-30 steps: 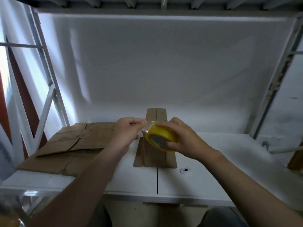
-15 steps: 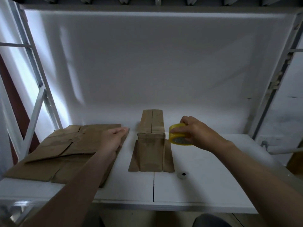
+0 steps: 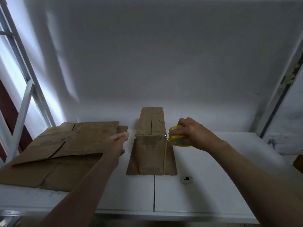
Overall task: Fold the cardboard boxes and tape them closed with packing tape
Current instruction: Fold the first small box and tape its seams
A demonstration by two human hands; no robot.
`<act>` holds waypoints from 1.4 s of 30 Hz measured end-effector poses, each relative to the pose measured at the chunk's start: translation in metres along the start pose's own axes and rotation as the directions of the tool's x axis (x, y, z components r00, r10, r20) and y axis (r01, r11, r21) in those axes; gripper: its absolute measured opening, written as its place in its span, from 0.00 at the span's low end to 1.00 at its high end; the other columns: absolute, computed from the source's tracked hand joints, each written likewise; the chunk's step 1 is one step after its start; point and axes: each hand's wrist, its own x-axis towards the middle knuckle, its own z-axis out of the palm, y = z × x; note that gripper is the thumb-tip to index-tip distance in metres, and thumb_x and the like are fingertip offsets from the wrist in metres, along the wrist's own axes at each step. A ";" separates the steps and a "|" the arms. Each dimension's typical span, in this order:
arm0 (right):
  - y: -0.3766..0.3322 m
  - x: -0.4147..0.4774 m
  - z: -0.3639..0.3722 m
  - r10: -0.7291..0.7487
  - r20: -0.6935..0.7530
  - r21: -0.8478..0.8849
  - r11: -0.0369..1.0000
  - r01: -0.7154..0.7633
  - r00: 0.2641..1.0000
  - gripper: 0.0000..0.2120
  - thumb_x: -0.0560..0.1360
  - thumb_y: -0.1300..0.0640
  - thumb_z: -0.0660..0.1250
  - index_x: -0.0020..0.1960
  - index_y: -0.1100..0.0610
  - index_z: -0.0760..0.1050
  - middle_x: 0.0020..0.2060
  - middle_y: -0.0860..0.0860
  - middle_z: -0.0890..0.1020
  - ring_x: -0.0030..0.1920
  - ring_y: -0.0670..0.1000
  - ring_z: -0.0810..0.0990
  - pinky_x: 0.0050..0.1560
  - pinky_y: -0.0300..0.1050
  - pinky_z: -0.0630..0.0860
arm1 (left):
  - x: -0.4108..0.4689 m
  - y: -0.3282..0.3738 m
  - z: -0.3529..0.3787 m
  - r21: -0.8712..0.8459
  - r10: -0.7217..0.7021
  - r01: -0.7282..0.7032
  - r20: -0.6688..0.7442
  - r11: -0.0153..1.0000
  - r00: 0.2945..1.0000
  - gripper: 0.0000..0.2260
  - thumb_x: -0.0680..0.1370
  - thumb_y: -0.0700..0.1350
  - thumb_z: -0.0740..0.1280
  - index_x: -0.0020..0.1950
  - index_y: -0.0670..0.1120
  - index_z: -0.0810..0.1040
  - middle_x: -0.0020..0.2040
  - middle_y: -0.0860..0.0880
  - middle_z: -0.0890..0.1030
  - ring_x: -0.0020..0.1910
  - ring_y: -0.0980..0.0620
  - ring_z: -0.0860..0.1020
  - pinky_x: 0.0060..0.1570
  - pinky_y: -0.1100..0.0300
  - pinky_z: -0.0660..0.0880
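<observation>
Box (image 3: 150,154) on desk (image 3: 213,169), folded upright, top flaps shut, long seam seemingly untaped. At its right top corner, tape roll (image 3: 177,140) gripped by right hand (image 3: 195,136), fingers curled round. Left hand (image 3: 116,143) just beside, fingers near straight, holding nothing visible. Flat cardboard (image 3: 65,145) at left, not yet folded.

Flat cardboard (image 3: 65,149) left of box (image 3: 151,145).

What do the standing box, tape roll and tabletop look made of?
Standing box: brown cardboard, matte, with creased flaps and a centre seam. Tape roll: glossy yellowish plastic film, likely clear tape on a core; its edge glints. Tabletop: smooth white panel, probably laminate or painted board; material underneath unclear.
</observation>
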 end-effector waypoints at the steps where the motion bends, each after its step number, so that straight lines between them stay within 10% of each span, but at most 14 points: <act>1: 0.003 0.002 0.005 0.002 -0.004 0.007 1.000 -0.002 1.000 0.27 0.73 0.54 0.77 0.70 0.42 0.75 0.62 0.51 0.73 0.58 0.51 0.69 0.53 0.47 0.75 | 0.003 -0.002 0.002 -0.003 -0.006 0.006 0.008 1.000 1.000 0.10 0.80 0.50 0.71 0.58 0.47 0.84 0.42 0.50 0.80 0.36 0.53 0.74 0.27 0.64 0.71; 9: 0.015 0.006 0.046 0.027 -0.101 0.180 0.984 -0.009 0.995 0.25 0.71 0.57 0.79 0.65 0.42 0.79 0.57 0.49 0.76 0.53 0.48 0.66 0.48 0.48 0.73 | 0.012 -0.016 0.028 -0.002 -0.070 0.070 0.023 0.998 0.997 0.05 0.82 0.49 0.68 0.47 0.51 0.82 0.47 0.49 0.79 0.43 0.50 0.73 0.40 0.55 0.72; 19: 0.011 0.012 0.074 0.036 -0.260 0.185 0.983 0.013 0.965 0.27 0.64 0.59 0.83 0.60 0.44 0.82 0.52 0.52 0.79 0.49 0.54 0.74 0.42 0.44 0.73 | 0.026 -0.034 0.049 0.012 -0.001 0.001 0.033 1.000 0.999 0.09 0.85 0.52 0.61 0.50 0.52 0.79 0.30 0.57 0.78 0.23 0.62 0.72 0.22 0.64 0.66; 25: 0.009 0.017 0.078 0.022 -0.293 0.166 0.986 0.028 0.956 0.27 0.64 0.60 0.83 0.60 0.45 0.83 0.53 0.53 0.79 0.49 0.55 0.74 0.42 0.45 0.73 | 0.039 -0.031 0.046 0.255 0.112 -0.123 0.057 0.959 0.992 0.10 0.86 0.55 0.56 0.61 0.54 0.75 0.50 0.48 0.78 0.40 0.56 0.74 0.34 0.62 0.68; 29: 0.011 0.020 0.080 0.022 -0.302 0.174 0.984 0.033 0.953 0.26 0.65 0.60 0.83 0.60 0.45 0.83 0.53 0.53 0.79 0.48 0.55 0.74 0.41 0.45 0.74 | 0.051 -0.031 0.038 0.332 0.042 -0.064 0.073 0.941 0.996 0.29 0.83 0.58 0.61 0.81 0.49 0.58 0.76 0.41 0.68 0.72 0.41 0.71 0.65 0.53 0.69; 32: 0.012 0.022 0.081 0.024 -0.307 0.186 0.982 0.035 0.952 0.26 0.66 0.60 0.82 0.60 0.45 0.83 0.53 0.52 0.79 0.49 0.53 0.72 0.41 0.45 0.73 | 0.060 -0.033 0.033 0.332 -0.072 0.057 0.033 0.942 0.997 0.36 0.80 0.60 0.66 0.82 0.49 0.55 0.77 0.41 0.66 0.74 0.38 0.69 0.67 0.45 0.71; 34: 0.011 0.024 0.080 0.016 -0.309 0.183 0.982 0.043 0.951 0.25 0.66 0.60 0.82 0.60 0.45 0.83 0.53 0.53 0.79 0.49 0.53 0.71 0.42 0.45 0.72 | 0.058 -0.035 0.035 0.377 0.097 -0.077 -0.035 0.923 0.995 0.25 0.82 0.54 0.65 0.77 0.47 0.66 0.71 0.46 0.72 0.69 0.42 0.72 0.62 0.49 0.72; 38: 0.010 0.025 0.079 0.014 -0.303 0.177 0.983 0.042 0.953 0.25 0.67 0.61 0.82 0.60 0.44 0.83 0.53 0.52 0.79 0.48 0.54 0.72 0.42 0.45 0.71 | 0.029 -0.021 0.051 0.487 0.740 -0.665 0.054 0.567 0.671 0.13 0.84 0.39 0.57 0.64 0.43 0.78 0.60 0.49 0.78 0.66 0.47 0.74 0.67 0.48 0.71; 40: 0.008 0.025 0.079 0.015 -0.313 0.180 0.983 0.044 0.950 0.24 0.67 0.61 0.81 0.60 0.44 0.83 0.51 0.52 0.79 0.47 0.54 0.71 0.42 0.45 0.70 | 0.009 -0.020 0.066 0.509 0.806 -0.813 0.335 0.281 0.488 0.16 0.85 0.43 0.55 0.65 0.44 0.80 0.63 0.48 0.80 0.71 0.46 0.71 0.75 0.40 0.63; 42: 0.007 0.025 0.079 0.009 -0.325 0.183 0.982 0.054 0.946 0.21 0.70 0.59 0.79 0.60 0.43 0.83 0.50 0.51 0.78 0.46 0.52 0.69 0.42 0.44 0.69 | -0.009 -0.030 0.083 0.587 0.734 -0.801 0.492 0.117 0.468 0.21 0.86 0.51 0.51 0.70 0.46 0.77 0.69 0.51 0.78 0.77 0.46 0.67 0.77 0.36 0.52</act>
